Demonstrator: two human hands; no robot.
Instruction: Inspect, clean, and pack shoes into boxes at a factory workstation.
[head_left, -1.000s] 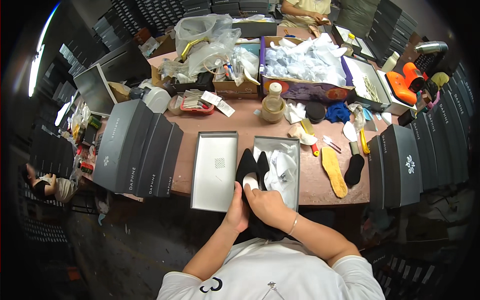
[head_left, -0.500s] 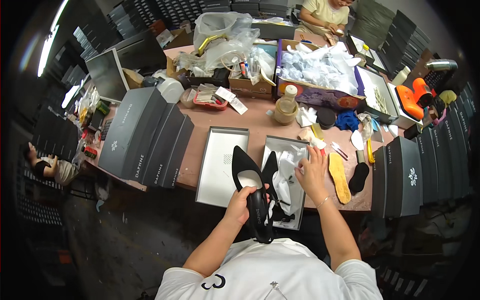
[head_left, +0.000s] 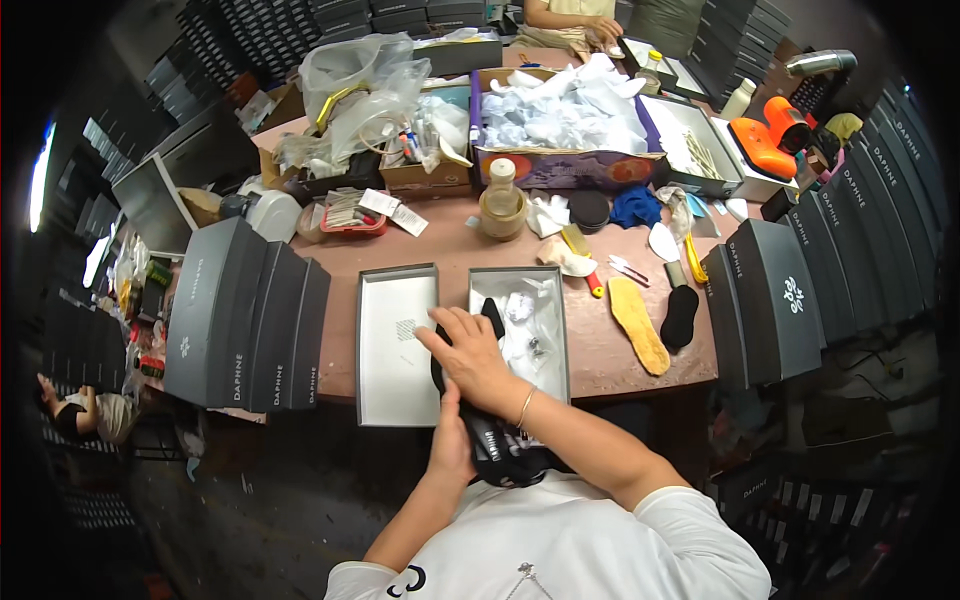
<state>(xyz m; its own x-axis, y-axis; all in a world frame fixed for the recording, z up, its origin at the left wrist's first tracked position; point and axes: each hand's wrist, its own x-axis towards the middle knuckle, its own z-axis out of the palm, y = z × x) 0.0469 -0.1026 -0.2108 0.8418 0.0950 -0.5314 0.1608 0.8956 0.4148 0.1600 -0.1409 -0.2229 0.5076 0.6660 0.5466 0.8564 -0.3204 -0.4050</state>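
My left hand (head_left: 453,445) grips a black pointed shoe (head_left: 497,452) low down, near my lap, with its heel end toward me. Over the front part of that shoe lies my right hand (head_left: 475,360), its fingers bent across the toe and its thumb side hidden. Most of the shoe's toe is covered by this hand. A second black pointed tip (head_left: 492,314) shows just beyond my right hand, at the left side of the open shoe box (head_left: 562,340). White wrapping paper (head_left: 525,345) lies in that box. Left of it sits the box lid (head_left: 378,345), inside up.
Dark shoe boxes stand in rows at left (head_left: 215,310) and right (head_left: 775,300). A yellow insole (head_left: 638,325), a black insole (head_left: 680,318) and a brush (head_left: 578,240) lie to the right. Behind are a glue bottle (head_left: 502,200) and a carton of paper (head_left: 570,165). A co-worker sits across.
My right hand has moved left from the box's right edge onto the shoe's toe. The shoe in my left hand sits lower and closer to me. The whole view has shifted slightly.
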